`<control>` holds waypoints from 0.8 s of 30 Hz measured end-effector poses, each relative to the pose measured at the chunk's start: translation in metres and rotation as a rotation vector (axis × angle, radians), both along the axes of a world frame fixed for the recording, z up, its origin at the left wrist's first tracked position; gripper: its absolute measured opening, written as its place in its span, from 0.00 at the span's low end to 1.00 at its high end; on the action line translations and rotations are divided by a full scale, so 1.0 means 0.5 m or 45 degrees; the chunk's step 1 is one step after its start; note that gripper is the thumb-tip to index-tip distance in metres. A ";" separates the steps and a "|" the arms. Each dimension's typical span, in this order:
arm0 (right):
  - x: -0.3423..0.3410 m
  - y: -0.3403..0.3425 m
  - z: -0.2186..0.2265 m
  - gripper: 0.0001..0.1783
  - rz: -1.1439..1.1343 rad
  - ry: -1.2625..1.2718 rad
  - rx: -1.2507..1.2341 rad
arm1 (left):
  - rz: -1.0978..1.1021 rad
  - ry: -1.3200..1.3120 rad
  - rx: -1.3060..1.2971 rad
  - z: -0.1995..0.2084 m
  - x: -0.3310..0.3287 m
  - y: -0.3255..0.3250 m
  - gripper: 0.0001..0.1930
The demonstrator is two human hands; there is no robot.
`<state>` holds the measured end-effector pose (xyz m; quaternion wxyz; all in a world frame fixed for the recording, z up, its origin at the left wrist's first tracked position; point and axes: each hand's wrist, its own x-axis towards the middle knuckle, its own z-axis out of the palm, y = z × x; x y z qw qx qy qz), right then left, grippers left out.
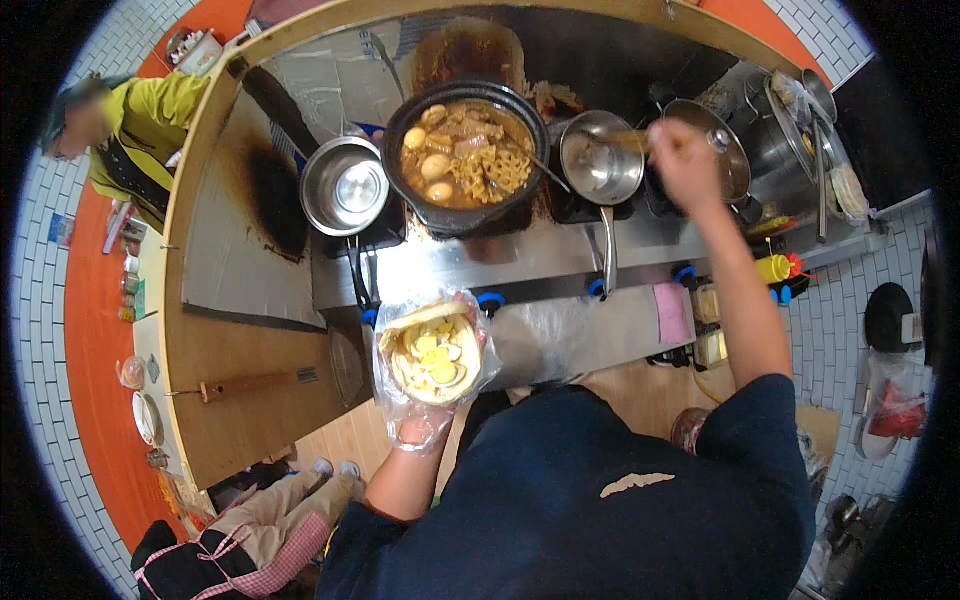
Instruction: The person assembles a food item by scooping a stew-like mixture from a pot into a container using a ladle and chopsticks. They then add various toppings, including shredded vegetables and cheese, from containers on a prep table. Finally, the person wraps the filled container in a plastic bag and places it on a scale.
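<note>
My left hand, in a clear plastic glove, holds up a round split flatbread in front of the stove. Slices of egg with yellow yolk fill its opening. Far to the right, my right hand is blurred over the burners, its fingers closed. A thin brownish thing, too smeared to name, reaches left from its fingers over a small saucepan with a little liquid inside. Behind the hand is a pot, partly hidden. A black pot of brown stew, with whole eggs, noodle-like pieces and a spoon, stands left of the saucepan.
An empty steel saucepan sits at the stove's left. A yellow squeeze bottle and a pink cloth are at the right. A wooden partition curves round the left side. One person stands beyond it; another is at lower left.
</note>
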<state>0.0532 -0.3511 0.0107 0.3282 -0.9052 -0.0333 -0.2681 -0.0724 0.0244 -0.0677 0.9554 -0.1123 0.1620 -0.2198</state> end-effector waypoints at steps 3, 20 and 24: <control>-0.036 -0.054 -0.176 0.08 0.337 -0.095 -0.574 | 0.002 0.014 0.123 -0.004 0.006 -0.002 0.44; -0.007 0.198 -0.121 0.25 0.441 -0.002 -0.034 | -0.021 -0.055 0.145 0.030 -0.002 -0.021 0.40; 0.056 0.218 -0.134 0.15 0.446 -0.298 -0.154 | -0.009 -0.060 0.121 0.024 0.000 -0.017 0.39</control>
